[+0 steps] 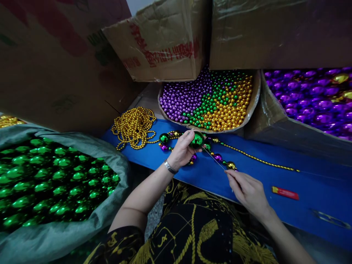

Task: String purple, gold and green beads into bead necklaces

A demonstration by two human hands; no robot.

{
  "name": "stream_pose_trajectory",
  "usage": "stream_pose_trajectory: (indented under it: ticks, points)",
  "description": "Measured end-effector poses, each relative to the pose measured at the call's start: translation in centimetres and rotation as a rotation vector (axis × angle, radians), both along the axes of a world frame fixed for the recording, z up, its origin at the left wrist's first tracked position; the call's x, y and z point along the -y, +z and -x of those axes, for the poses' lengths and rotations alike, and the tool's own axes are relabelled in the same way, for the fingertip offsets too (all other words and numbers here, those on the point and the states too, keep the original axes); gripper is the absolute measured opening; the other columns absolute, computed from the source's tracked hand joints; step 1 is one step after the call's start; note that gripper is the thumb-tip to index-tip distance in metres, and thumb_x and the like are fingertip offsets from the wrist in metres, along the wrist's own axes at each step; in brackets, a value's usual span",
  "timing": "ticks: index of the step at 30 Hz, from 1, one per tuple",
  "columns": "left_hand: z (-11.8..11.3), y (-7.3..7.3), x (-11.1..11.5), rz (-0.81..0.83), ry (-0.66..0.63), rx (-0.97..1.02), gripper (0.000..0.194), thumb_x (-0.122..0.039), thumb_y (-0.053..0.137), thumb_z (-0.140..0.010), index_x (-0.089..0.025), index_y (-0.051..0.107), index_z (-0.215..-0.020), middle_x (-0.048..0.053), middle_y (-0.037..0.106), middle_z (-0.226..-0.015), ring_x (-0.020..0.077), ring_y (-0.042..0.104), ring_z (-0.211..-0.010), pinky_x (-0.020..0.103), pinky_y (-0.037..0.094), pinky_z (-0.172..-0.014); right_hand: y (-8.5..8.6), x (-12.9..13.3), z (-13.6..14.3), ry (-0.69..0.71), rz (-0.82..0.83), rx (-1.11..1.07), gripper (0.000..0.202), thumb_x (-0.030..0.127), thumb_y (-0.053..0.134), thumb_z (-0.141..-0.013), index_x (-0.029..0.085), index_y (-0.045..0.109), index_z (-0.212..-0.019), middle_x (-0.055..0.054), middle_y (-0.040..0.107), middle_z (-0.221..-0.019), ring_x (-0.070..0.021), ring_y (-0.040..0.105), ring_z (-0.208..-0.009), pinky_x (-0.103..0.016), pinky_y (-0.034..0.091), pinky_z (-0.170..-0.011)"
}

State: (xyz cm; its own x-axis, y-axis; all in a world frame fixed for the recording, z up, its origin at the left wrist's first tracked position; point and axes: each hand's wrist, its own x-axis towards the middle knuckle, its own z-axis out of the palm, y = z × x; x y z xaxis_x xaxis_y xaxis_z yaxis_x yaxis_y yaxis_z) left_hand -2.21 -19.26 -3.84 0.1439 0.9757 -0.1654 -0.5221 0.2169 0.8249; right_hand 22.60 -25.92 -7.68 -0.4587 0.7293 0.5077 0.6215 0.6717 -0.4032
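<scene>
My left hand point(181, 150) is closed around a large shiny green bead point(197, 139) above the blue table. Out of that bead runs a thin needle-like length point(214, 158), and my right hand point(246, 190) pinches its lower right end; whether it is a needle or taut thread is hard to tell. Under both hands lies a string of mixed purple, green and gold beads point(217, 157), partly covered by my left hand. A thin gold bead strand point(258, 157) stretches right from it along the table.
A pile of gold bead chain point(133, 126) lies left on the blue table point(275, 145). Behind stands a tray of small beads point(189, 99), beneath cardboard boxes point(165, 47). A sack of green beads point(55, 183) is at left, purple beads point(308, 95) at right. A red lighter point(285, 193) lies right.
</scene>
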Motion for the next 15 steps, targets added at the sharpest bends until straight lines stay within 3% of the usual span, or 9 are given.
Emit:
stream_pose_trajectory:
  ticks: [7,11,15]
  points:
    - [-1.6,-0.7,1.6,-0.205,-0.011,-0.252,0.053,-0.041,0.081,-0.069,-0.018,0.057,-0.111,0.011,0.067,-0.110,0.0175,0.064,-0.092,0.027,0.052,-0.076,-0.1,-0.6,1.3,-0.033,0.010,-0.030,0.019,0.020,0.051,-0.095,0.020,0.067,-0.105,-0.003,0.074,-0.094,-0.0151,0.072,-0.079,-0.026,0.058,-0.076]
    - [-2.2,-1.2,1.9,-0.155,-0.056,-0.178,0.056,-0.045,0.079,-0.070,-0.019,0.056,-0.114,0.012,0.065,-0.116,0.0189,0.064,-0.091,0.029,0.053,-0.073,0.0,-0.5,1.4,-0.016,0.041,-0.076,0.017,0.019,0.051,-0.095,0.020,0.066,-0.104,-0.003,0.074,-0.094,-0.0146,0.072,-0.081,-0.024,0.058,-0.076]
    - [-2.6,-1.9,2.3,-0.176,-0.097,-0.181,0.054,-0.038,0.081,-0.070,-0.018,0.056,-0.113,0.012,0.065,-0.115,0.0173,0.064,-0.090,0.029,0.053,-0.077,-0.2,-0.6,1.7,-0.048,-0.020,-0.056,0.017,0.017,0.053,-0.094,0.019,0.066,-0.103,-0.003,0.074,-0.093,-0.0150,0.072,-0.079,-0.025,0.057,-0.077]
